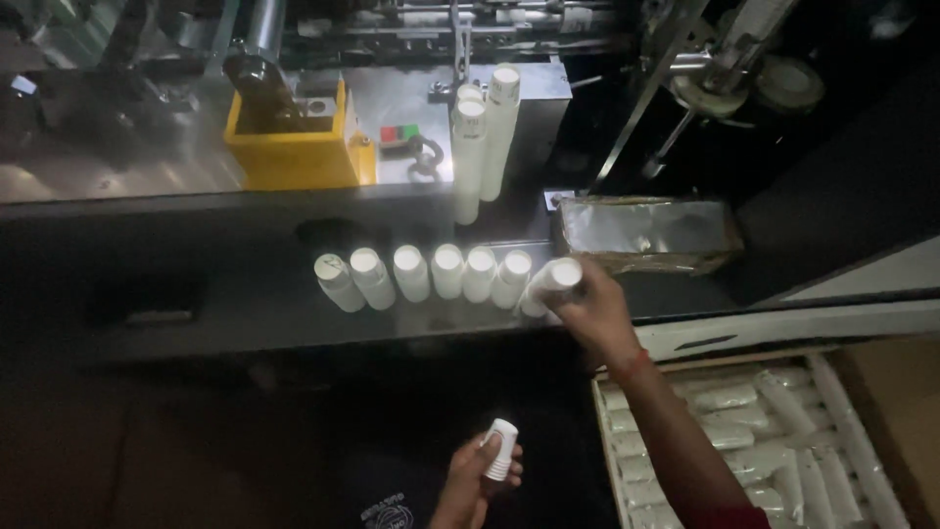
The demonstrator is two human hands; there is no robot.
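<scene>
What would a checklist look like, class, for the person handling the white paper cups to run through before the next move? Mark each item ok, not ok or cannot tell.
1. Left hand has a firm hold on the short cup stack: ok, fingers wrapped around it.
2. Right hand reaches the end stack of the row: ok, touching it.
3. Row of cup stacks stands orderly on the ledge: ok.
4. Tall cup stacks behind are steady: cannot tell, they lean.
5. Box of wrapped sleeves has room left: cannot tell.
</scene>
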